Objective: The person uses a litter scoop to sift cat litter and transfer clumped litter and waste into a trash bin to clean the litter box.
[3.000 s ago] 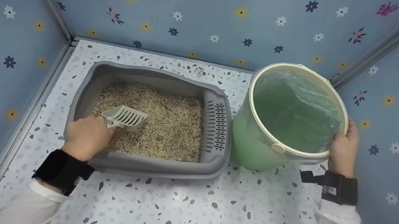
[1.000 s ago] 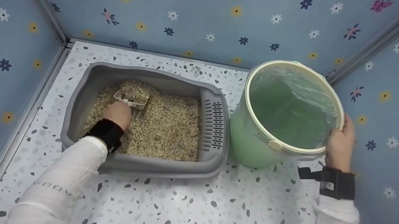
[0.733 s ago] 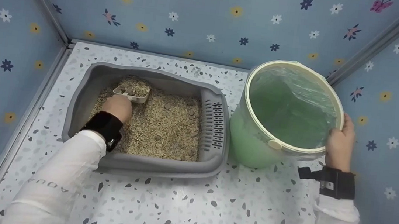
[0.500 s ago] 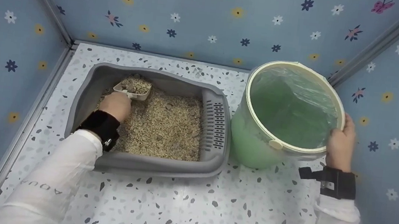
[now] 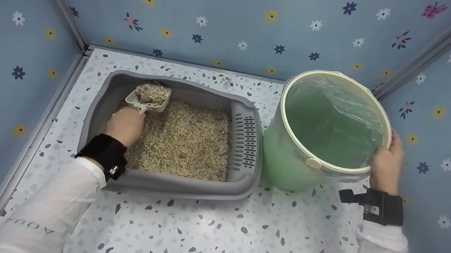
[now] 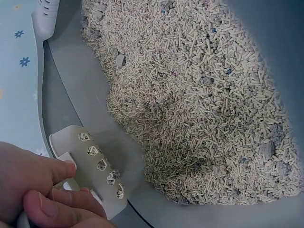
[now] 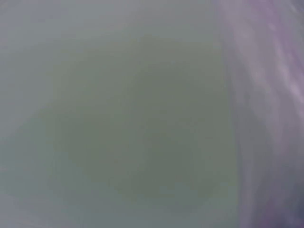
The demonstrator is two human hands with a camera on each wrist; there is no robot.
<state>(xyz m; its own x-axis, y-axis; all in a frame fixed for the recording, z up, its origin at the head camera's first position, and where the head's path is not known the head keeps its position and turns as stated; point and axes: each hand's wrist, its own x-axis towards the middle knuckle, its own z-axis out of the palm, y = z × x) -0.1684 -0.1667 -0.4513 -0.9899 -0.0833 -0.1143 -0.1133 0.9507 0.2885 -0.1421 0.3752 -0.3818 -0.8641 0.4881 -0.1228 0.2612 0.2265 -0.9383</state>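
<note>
My left hand grips the handle of a pale slotted litter scoop, heaped with litter and grey clumps. The scoop is over the back left of a grey litter box. In the left wrist view the scoop's slotted side shows bits of litter in its slots, and loose pellet litter spreads beyond it. With my right hand I hold the cream rim of a green bin, tilted toward me and lined with a clear plastic bag. The right wrist view is a blur of green and clear film.
The litter box has a perforated ledge on its right, close beside the bin. Both stand on a white speckled surface. Blue flowered panels close off the back and both sides.
The scoop went down into the litter, filled, and has risen slightly toward the left with its load. My right hand stays at the bin's rim.
</note>
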